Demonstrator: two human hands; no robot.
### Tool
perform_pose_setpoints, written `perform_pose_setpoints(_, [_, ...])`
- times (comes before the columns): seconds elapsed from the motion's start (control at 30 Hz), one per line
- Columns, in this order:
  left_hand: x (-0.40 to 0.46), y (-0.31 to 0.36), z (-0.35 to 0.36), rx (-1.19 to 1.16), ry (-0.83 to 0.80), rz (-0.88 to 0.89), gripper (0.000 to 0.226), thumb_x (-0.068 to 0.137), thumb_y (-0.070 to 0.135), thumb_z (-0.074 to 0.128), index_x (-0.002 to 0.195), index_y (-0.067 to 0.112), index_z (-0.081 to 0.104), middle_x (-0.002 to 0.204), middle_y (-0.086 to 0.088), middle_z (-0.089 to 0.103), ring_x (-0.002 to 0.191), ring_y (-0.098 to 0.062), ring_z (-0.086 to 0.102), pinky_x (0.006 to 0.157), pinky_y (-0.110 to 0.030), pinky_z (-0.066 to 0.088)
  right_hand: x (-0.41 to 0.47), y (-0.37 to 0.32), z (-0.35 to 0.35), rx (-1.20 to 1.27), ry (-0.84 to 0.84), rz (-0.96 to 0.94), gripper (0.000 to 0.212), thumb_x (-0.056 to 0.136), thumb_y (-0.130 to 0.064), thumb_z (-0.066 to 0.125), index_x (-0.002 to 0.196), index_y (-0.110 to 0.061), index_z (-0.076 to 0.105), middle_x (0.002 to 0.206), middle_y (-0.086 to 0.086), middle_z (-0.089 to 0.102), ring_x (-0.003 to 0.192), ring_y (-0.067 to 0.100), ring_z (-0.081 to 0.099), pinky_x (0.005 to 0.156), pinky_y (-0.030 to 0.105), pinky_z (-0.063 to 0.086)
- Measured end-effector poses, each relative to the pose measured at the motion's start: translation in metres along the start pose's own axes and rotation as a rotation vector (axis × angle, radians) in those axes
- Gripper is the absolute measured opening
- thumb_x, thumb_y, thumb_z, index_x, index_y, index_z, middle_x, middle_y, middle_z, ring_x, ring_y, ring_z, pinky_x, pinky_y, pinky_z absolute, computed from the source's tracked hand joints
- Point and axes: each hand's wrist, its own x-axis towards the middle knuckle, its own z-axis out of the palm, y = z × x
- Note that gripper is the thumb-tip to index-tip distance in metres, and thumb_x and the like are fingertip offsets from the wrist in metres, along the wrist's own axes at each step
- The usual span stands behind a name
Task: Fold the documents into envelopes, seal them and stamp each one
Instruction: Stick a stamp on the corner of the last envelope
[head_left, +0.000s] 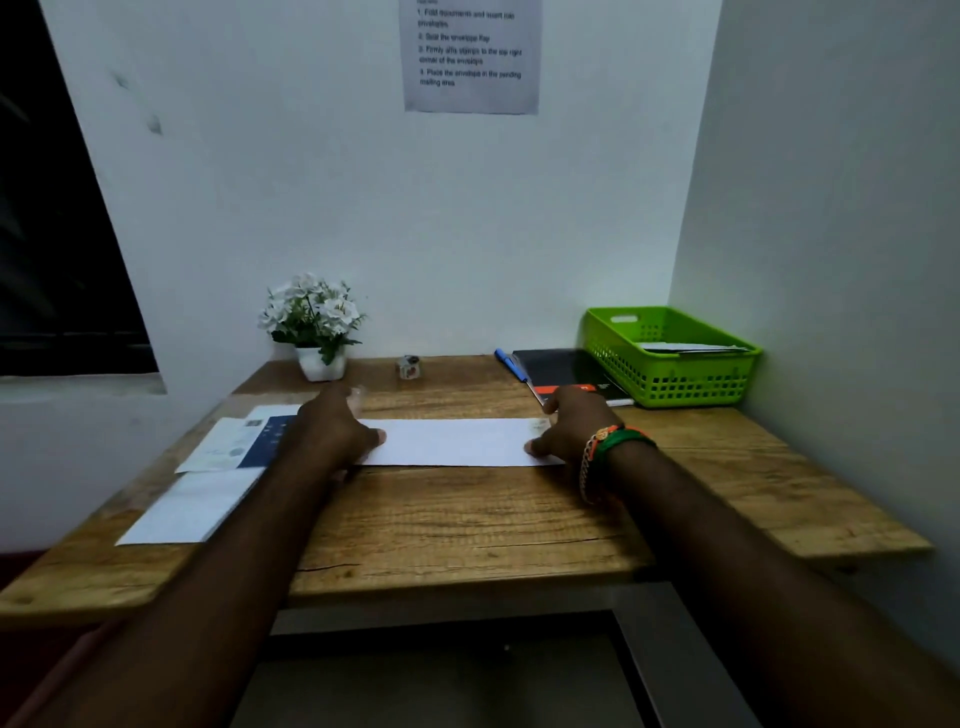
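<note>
Document (457, 441) (folded, white) flat on table (467, 519) — left hand (337, 426) and right hand (571, 421) press its ends, fingers relaxed.

1. The scene is dim overall, with a cool, flat cast on the white walls (467, 208).
2. Light seems to fall from above and ahead; the wooden desk (467, 519) is brightest near its centre.
3. At 9 to 10 o'clock, the window (52, 234) is black and gives no light.
4. The forearms toward 6 o'clock are deeply underexposed, with little detail.
5. The left hand (337, 431) shows motion blur at its fingertips.
6. The notice (470, 52) at 12 o'clock is soft, its text only partly legible.
7. Wide-angle distortion bends the desk edges and wall lines outward near the borders.
</note>
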Motion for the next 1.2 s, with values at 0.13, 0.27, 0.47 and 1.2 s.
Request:
perform_pose_setpoints(0.13, [-0.008,-0.003,-0.002,-0.074,0.078,-0.011,0.077,0.077,0.022,0.088,0.143,0.016,0.049,0.145,-0.015,0.051,0.11,-0.025,0.057,0.082,-0.035,0.052,-0.007,-0.001,-0.003,0.014,-0.022,0.031,0.069,0.073,-0.03,0.087,0.132,-0.014,0.056,0.136,0.008,0.056,0.125,0.024,0.055,0.1,0.03,0.047])
perform_pose_setpoints(0.27, [-0.02,-0.007,-0.01,-0.129,0.031,0.013,0.076,0.073,0.015,0.09,0.139,0.013,0.053,0.142,-0.014,0.055,0.13,-0.031,0.051,0.1,-0.036,0.043,-0.016,-0.002,-0.012,0.036,-0.107,0.061,0.069,0.075,-0.026,0.087,0.134,-0.008,0.054,0.133,0.011,0.059,0.121,0.027,0.057,0.099,0.034,0.05])
perform_pose_setpoints(0.47, [-0.029,-0.011,-0.016,-0.474,-0.006,-0.009,0.059,0.069,-0.004,0.088,0.122,0.011,0.066,0.124,-0.008,0.059,0.107,-0.023,0.056,0.085,-0.028,0.044,-0.024,0.003,-0.018,0.225,-0.193,0.057,0.047,0.073,-0.009,0.086,0.118,-0.006,0.071,0.113,0.005,0.069,0.096,0.02,0.062,0.078,0.022,0.046])
perform_pose_setpoints(1.2, [-0.02,0.214,0.104,-0.709,-0.201,0.515,0.04,0.088,0.026,0.078,0.125,0.018,0.066,0.111,-0.004,0.068,0.098,-0.022,0.068,0.08,-0.033,0.056,-0.029,0.126,-0.139,1.401,0.737,0.344,0.016,0.086,0.003,0.067,0.082,-0.012,0.064,0.09,0.014,0.069,0.081,0.028,0.07,0.049,0.031,0.058])
